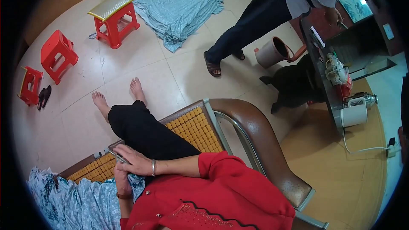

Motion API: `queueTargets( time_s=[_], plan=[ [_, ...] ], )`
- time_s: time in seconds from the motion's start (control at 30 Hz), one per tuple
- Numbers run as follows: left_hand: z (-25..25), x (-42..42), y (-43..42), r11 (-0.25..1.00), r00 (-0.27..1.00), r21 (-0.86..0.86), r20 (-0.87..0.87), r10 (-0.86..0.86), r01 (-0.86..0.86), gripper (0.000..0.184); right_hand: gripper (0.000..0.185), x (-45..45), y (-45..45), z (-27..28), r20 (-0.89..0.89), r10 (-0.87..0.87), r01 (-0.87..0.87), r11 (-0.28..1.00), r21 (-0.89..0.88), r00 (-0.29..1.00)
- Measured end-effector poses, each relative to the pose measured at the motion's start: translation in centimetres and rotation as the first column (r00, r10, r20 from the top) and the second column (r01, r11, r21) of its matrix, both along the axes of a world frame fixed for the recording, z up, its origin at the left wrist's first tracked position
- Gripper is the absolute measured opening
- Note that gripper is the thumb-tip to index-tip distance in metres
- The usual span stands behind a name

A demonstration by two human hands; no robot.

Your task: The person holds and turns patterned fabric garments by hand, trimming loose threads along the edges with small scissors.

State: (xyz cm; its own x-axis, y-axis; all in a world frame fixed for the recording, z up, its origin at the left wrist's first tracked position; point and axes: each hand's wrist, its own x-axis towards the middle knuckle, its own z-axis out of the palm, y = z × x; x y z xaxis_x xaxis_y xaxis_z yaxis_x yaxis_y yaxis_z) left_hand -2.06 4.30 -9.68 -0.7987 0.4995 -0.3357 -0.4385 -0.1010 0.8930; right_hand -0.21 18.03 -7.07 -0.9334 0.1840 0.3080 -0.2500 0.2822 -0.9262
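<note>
My right hand [134, 162], with a silver bracelet at the wrist, is closed on a thin dark object with a shiny edge [119, 156], too small to name. Just below it, my left hand [122, 182], a brown band at its wrist, has its fingers pressed up against my right hand; what it holds is hidden. Blue patterned cloth [85, 200] lies at the lower left beside my left forearm, and a piece of similar cloth shows between my hands and the red top. My legs in black trousers [149, 130] stretch toward the upper left, feet bare.
Red stools [113, 32] stand at the upper left, near dark slippers [44, 97]. Blue cloth [183, 10] lies on the floor. Another person [260, 12] stands beside a bucket [272, 53] and a dark table [330, 89] with a white kettle [354, 113]. A brown armrest [255, 123] curves nearby.
</note>
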Motion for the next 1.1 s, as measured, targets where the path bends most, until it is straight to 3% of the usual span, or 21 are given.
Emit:
queueTargets(
  time_s=[0.03,0.07,0.1,0.13,0.17,0.2,0.27,0.3,0.37,0.4,0.47,0.53,0.6,0.63,0.7,0.73,0.87,0.9,1.03,1.1],
  plan=[
    [-0.3,-0.4,-0.1,0.997,0.998,0.040,0.034,0.057,-0.058,0.016,0.036,-0.3,-0.1,0.5,-0.064,-0.068,0.071,0.996,0.050,0.996],
    [-0.5,-0.8,-0.2,0.997,0.998,0.045,0.033,0.062,-0.064,0.016,0.037,-0.2,1.3,3.9,0.089,0.229,-0.208,0.957,-0.202,0.969],
    [-0.5,-1.0,-0.4,0.980,0.976,0.180,0.213,0.043,-0.083,0.015,0.038,0.2,3.2,8.6,0.159,0.530,-0.408,0.782,-0.471,0.833],
    [-0.4,-1.2,-0.8,0.944,0.923,0.305,0.384,-0.003,-0.123,0.015,0.035,0.2,4.0,11.7,-0.008,0.662,-0.559,0.626,-0.544,0.749],
    [-0.1,-1.4,-1.2,0.893,0.844,0.413,0.531,-0.076,-0.179,0.014,0.031,0.6,4.3,14.2,-0.226,0.801,-0.726,0.333,-0.602,0.555],
    [0.0,-1.6,-1.3,0.826,0.743,0.505,0.648,-0.170,-0.251,0.014,0.027,0.9,4.5,16.1,-0.445,0.836,-0.817,0.005,-0.576,0.319],
    [0.4,-1.5,-0.5,0.829,0.750,0.467,0.655,-0.089,-0.309,0.014,0.022,1.3,4.4,17.5,-0.584,0.806,-0.911,-0.311,-0.270,-0.102],
    [0.7,-1.2,-0.1,0.827,0.747,0.422,0.665,-0.005,-0.370,0.014,0.022,1.1,4.5,17.9,-0.580,0.807,-0.912,-0.315,-0.264,-0.110],
    [1.0,-1.0,0.5,0.808,0.721,0.333,0.675,0.155,-0.486,0.013,0.036,0.4,4.8,18.5,-0.203,0.910,-0.932,-0.361,0.037,-0.361],
    [1.0,-1.2,0.6,0.808,0.722,0.340,0.676,0.146,-0.481,0.013,0.036,0.5,4.7,18.8,-0.196,0.913,-0.933,-0.357,0.036,-0.357],
    [1.2,-1.2,0.6,0.795,0.737,0.394,0.669,0.096,-0.462,0.014,0.022,0.7,4.7,19.3,-0.082,0.964,-0.963,-0.242,0.115,-0.252],
    [1.3,-0.9,0.4,0.779,0.748,0.444,0.662,0.048,-0.443,0.015,0.022,1.2,4.6,19.6,0.022,0.991,-0.970,-0.134,0.203,-0.132],
    [0.9,-0.8,0.2,0.782,0.738,0.438,0.673,0.042,-0.444,0.015,0.019,3.0,2.6,17.5,-0.078,0.964,-0.962,0.261,0.080,0.255],
    [0.6,-0.9,0.1,0.785,0.733,0.428,0.679,0.048,-0.448,0.015,0.019,2.9,1.8,18.2,-0.068,0.963,-0.961,0.264,0.084,0.259],
    [0.4,-0.9,0.2,0.788,0.721,0.410,0.690,0.061,-0.459,0.015,0.016,2.4,-0.3,20.4,-0.048,0.981,-0.736,0.172,0.654,0.186],
    [0.7,-0.8,0.4,0.794,0.740,0.425,0.671,0.046,-0.435,0.015,0.016,2.2,-1.6,20.2,-0.039,0.981,-0.735,0.170,0.657,0.193],
    [-0.2,-1.0,-0.4,0.811,0.760,0.430,0.650,0.028,-0.397,0.018,0.016,0.8,-7.3,17.5,-0.008,0.996,-0.535,-0.044,0.844,-0.093],
    [-0.7,-1.2,-0.6,0.815,0.761,0.446,0.649,-0.009,-0.371,0.018,0.016,0.5,-6.9,17.5,0.012,0.998,-0.535,-0.043,0.844,-0.062],
    [-2.1,-1.6,-1.5,0.810,0.628,0.408,0.776,-0.063,-0.422,0.017,0.016,0.4,-5.5,17.3,-0.082,0.983,-0.765,0.179,0.619,0.164],
    [-1.9,-1.6,-1.2,0.799,0.627,0.430,0.775,-0.087,-0.421,0.017,0.017,0.8,-5.1,17.2,-0.125,0.957,-0.832,0.291,0.473,0.263]
  ],
)
